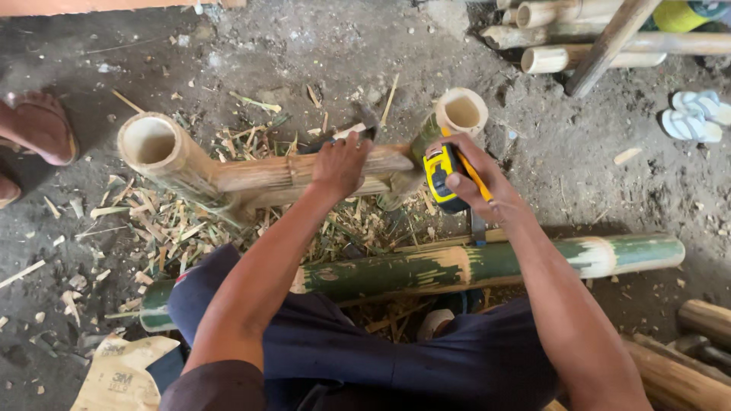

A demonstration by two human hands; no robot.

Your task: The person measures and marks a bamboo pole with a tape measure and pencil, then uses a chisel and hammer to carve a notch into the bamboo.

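Observation:
My left hand (340, 164) presses down on a split pale bamboo piece (259, 179) that lies across two upright bamboo stubs, one hollow stub at the left (156, 148) and one at the right (455, 114). My right hand (476, 179) grips a yellow and black tape measure (439, 173) at the right end of that piece, its yellow blade running along my fingers. A long green bamboo pole (487, 262) lies across the ground over my legs, below both hands. Something dark and metallic (358, 129) shows just behind my left hand.
Bamboo shavings (175, 221) cover the dirt floor around the left stub. Cut bamboo poles (579, 38) are stacked at the top right, with white sandals (694, 116) beside them. Another person's sandalled foot (38, 129) is at the left edge. More bamboo (685, 365) lies at the bottom right.

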